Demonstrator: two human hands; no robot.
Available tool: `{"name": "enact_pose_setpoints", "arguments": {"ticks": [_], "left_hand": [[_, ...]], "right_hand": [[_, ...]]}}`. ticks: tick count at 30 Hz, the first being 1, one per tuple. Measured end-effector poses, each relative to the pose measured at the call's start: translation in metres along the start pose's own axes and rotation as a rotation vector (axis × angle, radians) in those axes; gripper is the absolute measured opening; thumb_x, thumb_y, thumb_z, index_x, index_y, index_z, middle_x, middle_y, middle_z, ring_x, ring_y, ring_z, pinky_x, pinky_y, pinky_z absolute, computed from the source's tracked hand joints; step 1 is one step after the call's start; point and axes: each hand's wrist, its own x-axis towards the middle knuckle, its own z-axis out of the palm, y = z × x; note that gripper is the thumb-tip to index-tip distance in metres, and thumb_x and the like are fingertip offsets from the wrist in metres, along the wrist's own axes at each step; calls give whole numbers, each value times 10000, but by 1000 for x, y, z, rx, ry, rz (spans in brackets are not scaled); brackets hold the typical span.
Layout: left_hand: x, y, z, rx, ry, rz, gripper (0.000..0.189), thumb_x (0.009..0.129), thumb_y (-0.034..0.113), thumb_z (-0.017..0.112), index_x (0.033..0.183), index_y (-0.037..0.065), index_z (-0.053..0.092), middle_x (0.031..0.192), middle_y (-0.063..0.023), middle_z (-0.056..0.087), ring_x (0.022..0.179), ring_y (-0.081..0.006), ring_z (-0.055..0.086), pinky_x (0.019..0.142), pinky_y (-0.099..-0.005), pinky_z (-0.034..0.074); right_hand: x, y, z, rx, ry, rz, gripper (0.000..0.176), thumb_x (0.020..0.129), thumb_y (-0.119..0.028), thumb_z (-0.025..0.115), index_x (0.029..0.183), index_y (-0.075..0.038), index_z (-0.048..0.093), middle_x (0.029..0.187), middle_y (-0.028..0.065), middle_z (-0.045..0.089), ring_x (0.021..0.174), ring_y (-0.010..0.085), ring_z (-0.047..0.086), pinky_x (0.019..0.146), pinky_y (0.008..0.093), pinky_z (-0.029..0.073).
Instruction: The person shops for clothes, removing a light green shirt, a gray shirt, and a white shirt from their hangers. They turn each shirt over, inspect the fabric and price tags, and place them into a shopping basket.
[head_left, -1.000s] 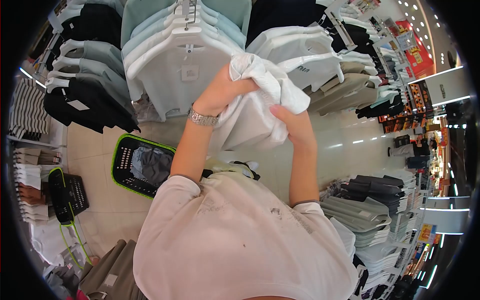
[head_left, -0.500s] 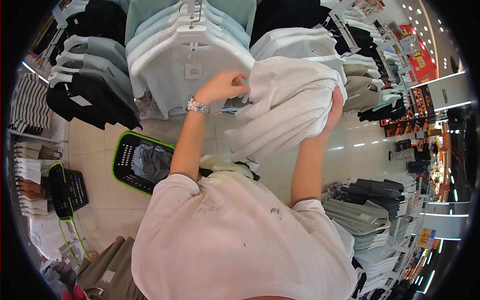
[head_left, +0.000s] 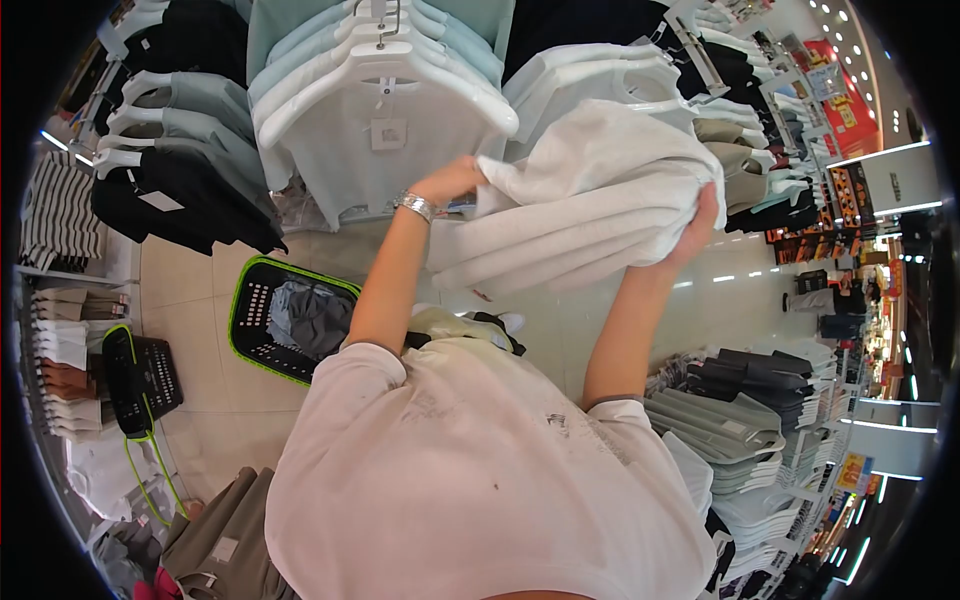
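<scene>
A white shirt [head_left: 590, 200] hangs in loose folds between my two hands, in front of the clothes rack. My left hand [head_left: 450, 183], with a metal watch [head_left: 416, 206] at the wrist, pinches the shirt's left edge. On the other side, my right hand [head_left: 697, 228] grips the gathered fabric, its fingers partly hidden behind the cloth. Just beyond my left hand, a white shirt with a square tag [head_left: 389, 133] hangs on a white hanger [head_left: 385, 62].
A black basket with a green rim [head_left: 243, 345] holds grey clothes on the tiled floor at left. Another black basket [head_left: 150, 385] with a long green handle stands farther left. Dark shirts [head_left: 180, 205] hang at left; grey garments [head_left: 715, 425] hang at lower right.
My left hand has closed on the shirt's left edge, where it was apart from it before. The shirt and my right hand have shifted right, and the folds are spread wider.
</scene>
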Motion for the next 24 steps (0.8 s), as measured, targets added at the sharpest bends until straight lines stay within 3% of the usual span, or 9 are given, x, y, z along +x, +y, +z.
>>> {"name": "enact_pose_setpoints", "arguments": {"ticks": [2,4,8,11,13,16,19,22,24], "left_hand": [[9,-12,-16,-378,124,242,354,804,250,539,1038,-15,571,957,-96,623,884,-177,581,809,-303,451],[-1,6,-28,-625,112,263,312,806,229,532,1001,-11,572,949,-102,621,872,-190,587,793,-320,466],[-37,71,-38,-1121,89,267,233,810,188,518,928,-5,576,935,-113,616,850,-217,600,763,-353,497],[-52,90,-20,-1089,66,361,195,828,188,516,893,10,563,883,-106,617,833,-218,598,755,-352,492],[-55,109,-1,-1135,70,261,203,837,196,514,903,9,555,849,-96,618,826,-215,596,761,-359,485],[-47,113,22,-1174,-39,200,196,853,187,501,917,11,557,875,-92,620,827,-212,599,767,-358,482],[-43,115,41,-1121,-92,200,197,864,205,492,898,21,555,845,-102,626,847,-212,588,820,-348,446],[-38,113,50,-1058,-73,231,203,863,215,491,885,24,559,800,-107,624,837,-210,576,815,-323,430],[-36,117,53,-1008,3,249,213,864,218,491,873,19,565,804,-99,622,816,-204,572,813,-318,426]], "right_hand": [[-1,4,-11,-304,73,-11,399,822,-257,535,1124,2,496,1095,117,543,989,228,536,873,347,424],[-5,15,-15,-700,110,-46,318,796,-125,594,1071,18,520,1026,87,573,931,178,553,828,307,443],[-7,40,-36,-772,-119,107,313,748,-88,667,1022,12,555,938,44,587,865,128,545,792,268,433],[-18,59,-31,-664,-148,188,329,725,-91,694,1011,7,564,908,30,589,826,114,543,762,261,434],[-27,62,-27,-736,-201,197,365,696,-92,721,1010,5,564,908,28,589,820,108,544,738,265,440],[-29,62,-2,-1020,-518,-72,402,660,-104,748,1002,3,566,905,35,596,811,120,562,714,289,461],[-32,72,11,-884,-399,134,403,656,-103,741,1003,3,566,901,41,599,822,139,571,714,311,466],[-23,85,-2,-1075,-418,-178,358,682,-78,698,1003,10,563,903,50,602,841,148,571,740,307,459],[-12,92,-18,-986,-358,-139,334,699,-81,672,1003,8,565,924,66,603,867,158,570,760,304,454]]}}
